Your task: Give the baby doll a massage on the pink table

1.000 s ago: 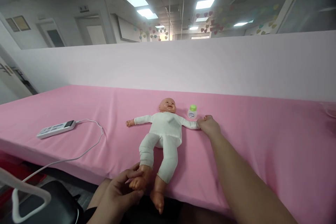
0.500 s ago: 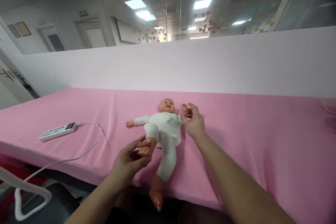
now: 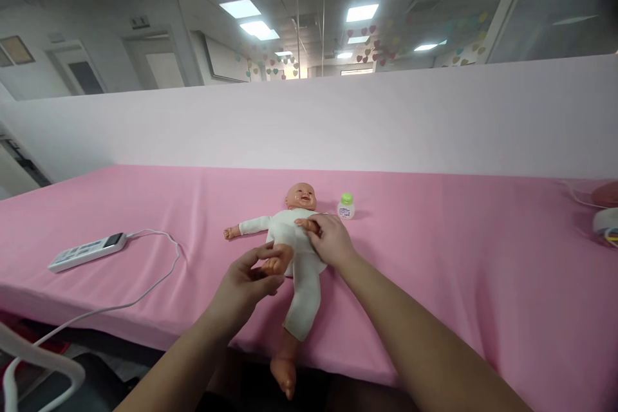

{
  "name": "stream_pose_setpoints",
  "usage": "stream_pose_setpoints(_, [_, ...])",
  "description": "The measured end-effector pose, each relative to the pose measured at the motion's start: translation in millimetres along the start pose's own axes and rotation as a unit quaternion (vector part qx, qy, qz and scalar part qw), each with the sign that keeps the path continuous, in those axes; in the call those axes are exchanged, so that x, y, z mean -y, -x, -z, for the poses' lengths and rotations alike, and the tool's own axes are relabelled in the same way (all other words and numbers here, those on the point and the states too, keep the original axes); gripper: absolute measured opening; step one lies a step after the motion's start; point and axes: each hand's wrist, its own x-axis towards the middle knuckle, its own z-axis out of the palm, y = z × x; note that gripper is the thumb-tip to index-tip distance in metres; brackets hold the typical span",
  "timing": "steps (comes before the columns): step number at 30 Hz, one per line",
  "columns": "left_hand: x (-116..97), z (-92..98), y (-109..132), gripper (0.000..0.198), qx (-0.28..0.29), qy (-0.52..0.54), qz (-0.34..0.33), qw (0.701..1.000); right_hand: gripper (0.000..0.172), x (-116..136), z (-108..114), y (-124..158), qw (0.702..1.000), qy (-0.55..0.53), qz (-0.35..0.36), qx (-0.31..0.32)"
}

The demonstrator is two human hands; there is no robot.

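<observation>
A baby doll [image 3: 302, 251] in white cloth lies on its back on the pink sheet, head toward the wall. My left hand [image 3: 244, 280] is closed around the foot of its bent leg, which is raised toward the belly. With my right hand [image 3: 332, 238] I hold the doll's other arm by its small hand, drawn across the chest. The doll's arm on the left lies stretched out. Its straight leg reaches past the near edge of the table. Beside the doll's head stands a small clear bottle [image 3: 346, 208] with a green cap.
A white power strip [image 3: 87, 251] lies at the left on the pink sheet [image 3: 425, 238], its cord running off the near edge. A white wall [image 3: 309, 122] with glass above stands behind. Partly visible objects [image 3: 606, 222] sit at the far right edge.
My right hand has brought the doll's hand inward and down onto its chest, uncovering the bottle. My left hand has pushed the bent leg slightly higher. The view has shifted a little right.
</observation>
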Motion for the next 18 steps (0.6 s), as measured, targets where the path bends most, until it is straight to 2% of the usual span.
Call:
stream_pose_setpoints(2, [3,6.4,21,0.05,-0.04,0.005,0.01,0.999,0.021,-12,6,-3,0.996,-0.051,-0.059,-0.043])
stream_pose_setpoints(4, [10,13.2,43,0.042,-0.092,0.012,0.016,0.996,0.033,-27,17,-8,0.983,-0.091,-0.118,-0.104])
stream_pose_setpoints(6, [20,20.4,61,0.042,-0.132,0.025,0.019,0.991,0.043,-44,31,-12,0.965,-0.104,-0.18,-0.161])
stream_pose_setpoints(7, [26,24.3,68,0.042,-0.141,0.027,0.024,0.989,0.046,-53,39,-13,0.957,-0.098,-0.218,-0.166])
stream_pose_setpoints(9, [39,32.9,78,0.043,-0.145,0.028,0.033,0.989,0.051,-71,53,-12,0.94,-0.053,-0.31,-0.133])
stream_pose_setpoints(11, [52,42.1,83,0.043,-0.137,0.021,0.039,0.99,0.055,-86,64,-9,0.917,0.003,-0.394,-0.067])
stream_pose_setpoints(13, [63,50.0,85,0.044,-0.124,0.002,0.04,0.991,0.05,-97,71,-6,0.904,0.027,-0.427,-0.016])
stream_pose_setpoints(15, [71,54.6,87,0.042,-0.108,-0.027,0.041,0.993,0.037,-103,75,-3,0.899,0.038,-0.435,0.022])
stream_pose_setpoints(18, [72,54.8,90,0.038,-0.077,-0.069,0.05,0.993,0.021,-104,79,-2,0.894,0.065,-0.438,0.068])
